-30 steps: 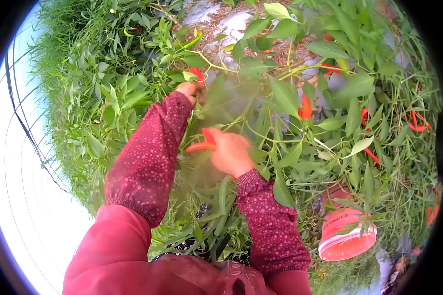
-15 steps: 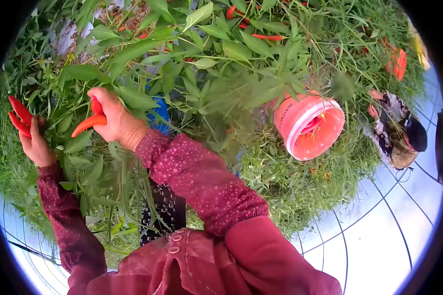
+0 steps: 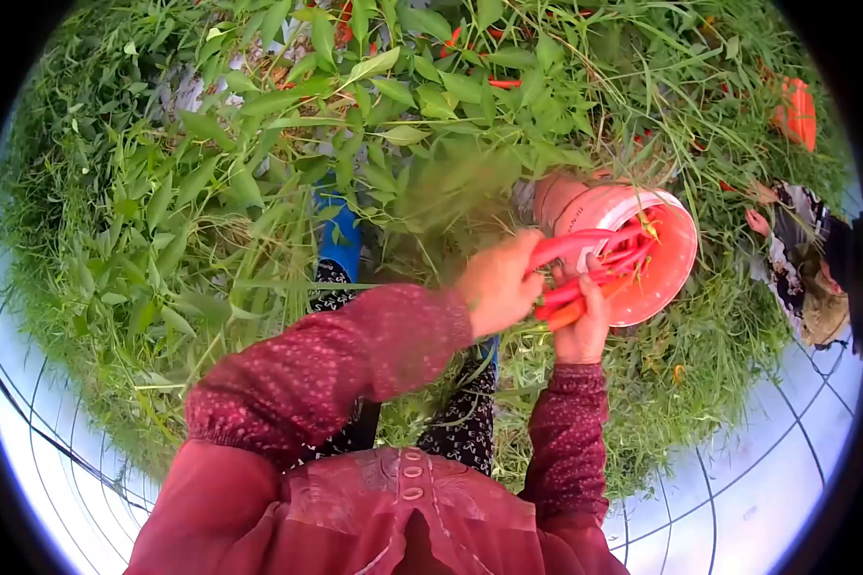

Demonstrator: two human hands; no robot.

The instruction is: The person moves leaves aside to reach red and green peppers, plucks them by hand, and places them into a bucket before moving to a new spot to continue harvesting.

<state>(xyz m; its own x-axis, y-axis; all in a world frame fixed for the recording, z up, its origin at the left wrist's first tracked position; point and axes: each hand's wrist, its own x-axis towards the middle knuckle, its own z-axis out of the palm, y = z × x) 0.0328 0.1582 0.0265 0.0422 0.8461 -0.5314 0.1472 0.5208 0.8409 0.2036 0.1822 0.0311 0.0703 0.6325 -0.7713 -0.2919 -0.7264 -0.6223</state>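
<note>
At the mouth of a pink bucket my two hands are close together. My left hand, a little blurred, is closed round red chili peppers that point toward the bucket. Just right of it, my right hand has its fingers wrapped round several red and orange chili peppers in front of the rim. More red chilies show at the bucket opening, but which are held and which lie inside is hard to tell.
Leafy chili plants with red fruit spread ahead and left. My blue boots stand among the stems. A co-worker is at the far right, near an orange-red container.
Both hands have swung from the plants at the left over to the bucket at the right, carrying red chilies. The view has shifted slightly.
</note>
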